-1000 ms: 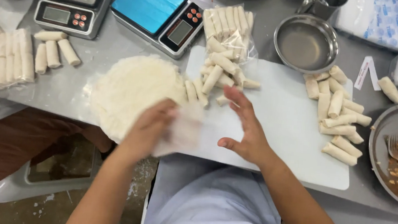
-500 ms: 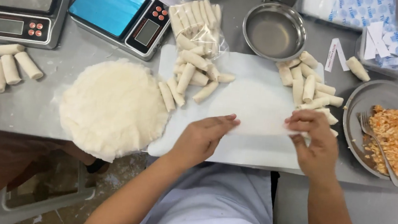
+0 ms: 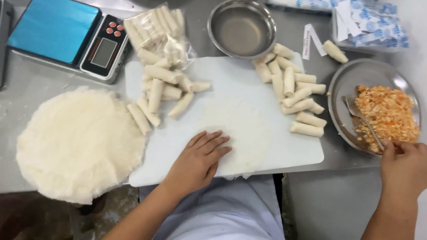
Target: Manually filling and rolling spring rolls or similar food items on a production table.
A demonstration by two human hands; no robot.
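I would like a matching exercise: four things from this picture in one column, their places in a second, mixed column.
1. fork
2. left hand
3. stack of wrappers
4. empty metal bowl

a. behind the cutting board
b. flat on the single wrapper
c. left of the cutting board
d. in the plate of orange filling

Pairs: 1-d, 2-b, 3-c, 4-a

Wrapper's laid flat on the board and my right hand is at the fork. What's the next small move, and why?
Probably lift a forkful of filling onto the wrapper. The right hand is at the fork handle in the plate, the left hand presses the wrapper flat on the cutting board, and the wrapper is bare.
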